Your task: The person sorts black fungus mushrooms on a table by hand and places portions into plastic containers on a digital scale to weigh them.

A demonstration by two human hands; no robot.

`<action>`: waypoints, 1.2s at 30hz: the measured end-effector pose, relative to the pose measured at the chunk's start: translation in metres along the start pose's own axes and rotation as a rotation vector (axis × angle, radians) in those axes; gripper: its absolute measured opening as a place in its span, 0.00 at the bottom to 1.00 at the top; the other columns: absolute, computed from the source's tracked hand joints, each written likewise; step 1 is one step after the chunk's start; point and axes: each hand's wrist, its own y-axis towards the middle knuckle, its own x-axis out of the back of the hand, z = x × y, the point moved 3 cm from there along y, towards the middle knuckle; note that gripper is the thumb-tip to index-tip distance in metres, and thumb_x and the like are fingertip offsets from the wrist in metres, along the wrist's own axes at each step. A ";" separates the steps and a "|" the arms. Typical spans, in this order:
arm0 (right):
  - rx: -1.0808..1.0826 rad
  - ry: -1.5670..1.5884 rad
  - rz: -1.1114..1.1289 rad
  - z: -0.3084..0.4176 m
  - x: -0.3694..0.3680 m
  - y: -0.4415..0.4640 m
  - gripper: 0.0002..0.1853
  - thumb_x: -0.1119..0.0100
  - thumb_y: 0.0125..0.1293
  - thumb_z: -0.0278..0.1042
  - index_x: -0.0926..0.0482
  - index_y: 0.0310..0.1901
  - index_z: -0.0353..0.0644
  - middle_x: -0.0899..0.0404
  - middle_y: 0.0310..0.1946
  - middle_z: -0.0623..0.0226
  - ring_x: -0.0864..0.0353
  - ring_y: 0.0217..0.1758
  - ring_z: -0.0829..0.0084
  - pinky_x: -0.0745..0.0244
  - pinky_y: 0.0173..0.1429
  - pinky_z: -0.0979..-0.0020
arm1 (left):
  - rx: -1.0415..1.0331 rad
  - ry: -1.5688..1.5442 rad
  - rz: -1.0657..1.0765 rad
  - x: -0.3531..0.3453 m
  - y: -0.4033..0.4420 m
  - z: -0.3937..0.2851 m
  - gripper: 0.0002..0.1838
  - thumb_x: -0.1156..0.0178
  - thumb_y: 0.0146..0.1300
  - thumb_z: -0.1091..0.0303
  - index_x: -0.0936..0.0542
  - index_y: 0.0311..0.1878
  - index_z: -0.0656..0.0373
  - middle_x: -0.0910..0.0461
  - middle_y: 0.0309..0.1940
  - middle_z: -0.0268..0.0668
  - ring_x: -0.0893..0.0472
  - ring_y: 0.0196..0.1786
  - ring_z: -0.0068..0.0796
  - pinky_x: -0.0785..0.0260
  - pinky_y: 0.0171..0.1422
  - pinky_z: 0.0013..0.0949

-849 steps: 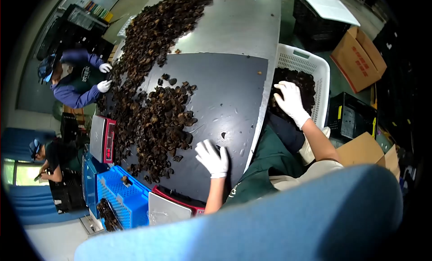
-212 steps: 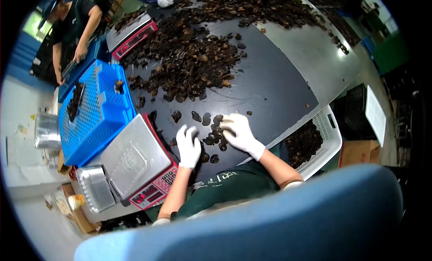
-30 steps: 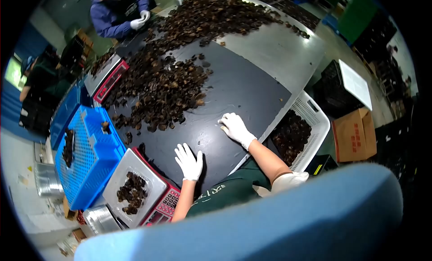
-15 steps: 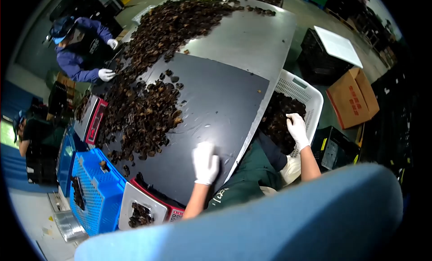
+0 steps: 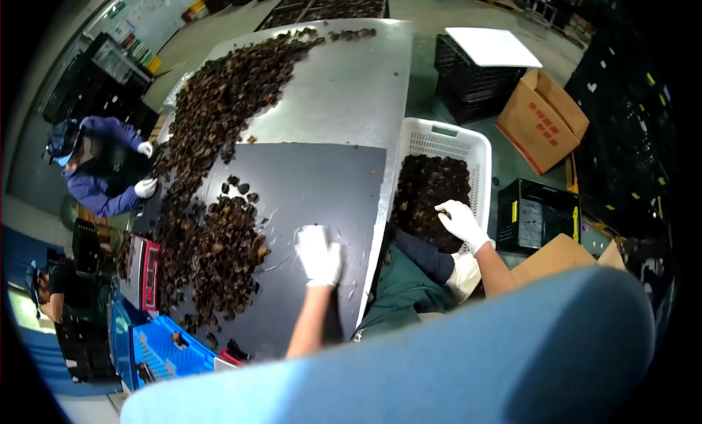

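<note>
My left hand (image 5: 319,257), in a white glove, is spread over the dark mat (image 5: 322,186) on the metal table and holds nothing; its fingertips are blurred. My right hand (image 5: 462,225), gloved too, is over the white basket (image 5: 479,157) at the table's right side. Its fingers bend down at the dark dried pieces (image 5: 431,186) in the basket, and whether they pinch any is too small to tell. To the left of my left hand, a heap of the same brown-black pieces (image 5: 223,259) lies on the mat and joins a long pile (image 5: 219,95) along the table's far left edge.
A co-worker (image 5: 102,168) with white gloves stands at the left edge; another person (image 5: 58,292) is behind. A red scale (image 5: 150,274) and a blue basket (image 5: 168,343) sit at lower left. On the right are a cardboard box (image 5: 542,120), a black crate (image 5: 537,215) and stacked crates (image 5: 475,84).
The view has turned right. My right hand has gone from the mat to the white basket. My left hand stays over the mat. The near scale has mostly left the view.
</note>
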 end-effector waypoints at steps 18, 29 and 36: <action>0.480 0.472 0.016 0.180 -0.122 0.093 0.12 0.37 0.58 0.26 0.18 0.45 0.41 0.18 0.44 0.59 0.21 0.51 0.56 0.26 0.58 0.60 | 0.566 0.070 -0.753 0.019 -0.106 0.153 0.32 0.46 0.66 0.65 0.38 0.72 0.68 0.39 0.71 0.56 0.44 0.75 0.57 0.56 0.79 0.51; 0.482 0.285 0.064 0.284 -0.264 0.189 0.29 0.41 0.66 0.40 0.32 0.66 0.40 0.39 0.71 0.45 0.42 0.75 0.48 0.45 0.76 0.53 | 1.582 0.172 -0.875 0.041 -0.182 0.399 0.40 0.59 0.73 0.40 0.47 0.76 0.62 0.47 0.74 0.63 0.40 0.74 0.58 0.46 0.76 0.52; 0.461 0.303 -0.005 0.341 -0.331 0.293 0.28 0.41 0.68 0.45 0.29 0.65 0.38 0.32 0.67 0.45 0.36 0.72 0.49 0.43 0.75 0.55 | 1.172 0.075 -1.057 0.070 -0.184 0.504 0.27 0.54 0.75 0.52 0.33 0.69 0.60 0.36 0.71 0.54 0.35 0.72 0.51 0.44 0.74 0.49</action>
